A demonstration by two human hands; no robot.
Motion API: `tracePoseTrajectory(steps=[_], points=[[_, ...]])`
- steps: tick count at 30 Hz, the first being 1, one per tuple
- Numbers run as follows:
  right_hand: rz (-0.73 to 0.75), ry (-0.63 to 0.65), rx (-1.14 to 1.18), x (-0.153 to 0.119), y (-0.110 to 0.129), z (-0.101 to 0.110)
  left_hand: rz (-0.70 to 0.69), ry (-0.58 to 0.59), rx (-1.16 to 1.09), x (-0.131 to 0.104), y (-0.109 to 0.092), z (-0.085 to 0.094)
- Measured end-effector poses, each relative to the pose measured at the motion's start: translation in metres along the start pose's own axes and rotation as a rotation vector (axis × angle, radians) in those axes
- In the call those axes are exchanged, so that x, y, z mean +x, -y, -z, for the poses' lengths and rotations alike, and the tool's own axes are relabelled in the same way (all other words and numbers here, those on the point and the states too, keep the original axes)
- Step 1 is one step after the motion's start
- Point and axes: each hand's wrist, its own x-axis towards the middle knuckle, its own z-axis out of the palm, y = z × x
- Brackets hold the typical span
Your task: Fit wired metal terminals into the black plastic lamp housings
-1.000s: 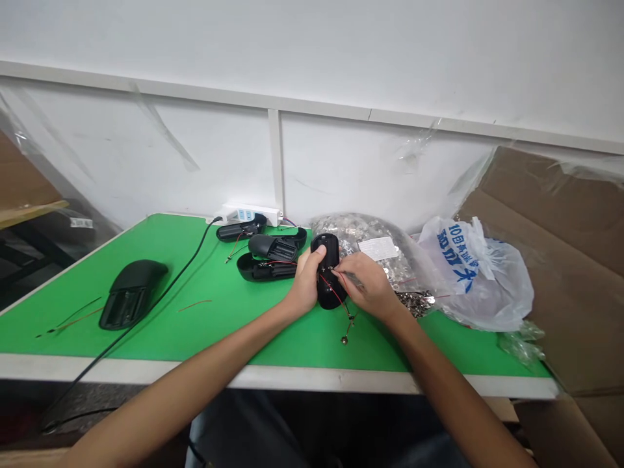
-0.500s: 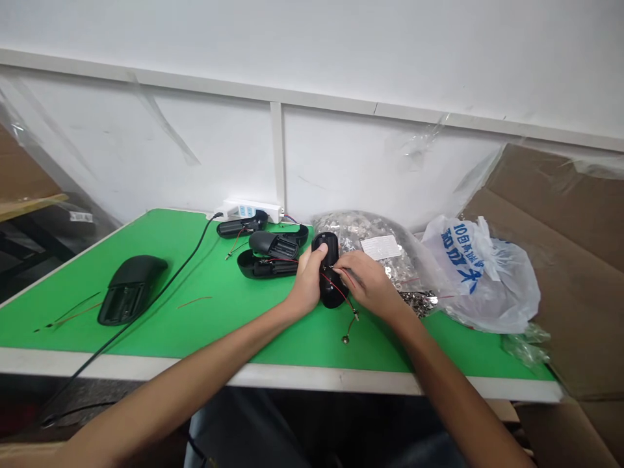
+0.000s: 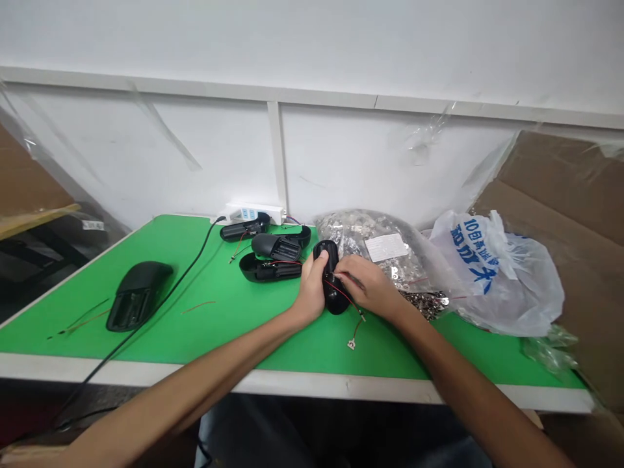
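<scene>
My left hand is closed round a black plastic housing, its thumb lying on the upper part. At the middle of this housing, the fingertips of my right hand are pinched together; whatever they hold is too small to make out. A thin red wire crosses the housing below those fingertips. It trails to the lower right, where a small metal contact plate hangs or lies over the green tabletop.
More black housings lie left of my hands, and one black housing sits farther left beside a black cable. A white power strip stands behind. Clear bags of metal parts and a white plastic bag are at right.
The view has shifted slightly. The metal contact at the wire's end has turned and now shows its flat, pale face. Both hands keep nearly the same hold on the housing.
</scene>
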Motion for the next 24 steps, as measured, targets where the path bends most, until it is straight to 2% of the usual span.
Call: tracePoseTrajectory(steps=[7,10,12,16,18,21,24], points=[[-0.058,0.005,-0.014,-0.001,0.003,0.001,-0.038,-0.004,0.06,0.003,-0.001,0.0],[-0.109,0.04,-0.032,-0.001,0.004,0.003,0.039,-0.053,-0.011,0.009,0.002,0.0],[-0.17,0.035,-0.017,0.0,0.003,0.003,0.128,-0.045,-0.064,0.013,0.001,0.0],[-0.389,-0.032,0.126,0.001,0.001,0.004,0.367,0.101,-0.093,0.016,-0.009,0.0],[-0.483,-0.028,0.241,0.001,0.0,0.006,0.434,0.141,-0.083,0.016,-0.014,-0.001],[-0.482,-0.003,0.349,0.002,0.001,0.012,0.438,0.164,-0.065,0.017,-0.017,-0.001],[-0.472,0.021,0.351,0.003,0.004,0.016,0.392,0.143,-0.031,0.017,-0.015,-0.002]])
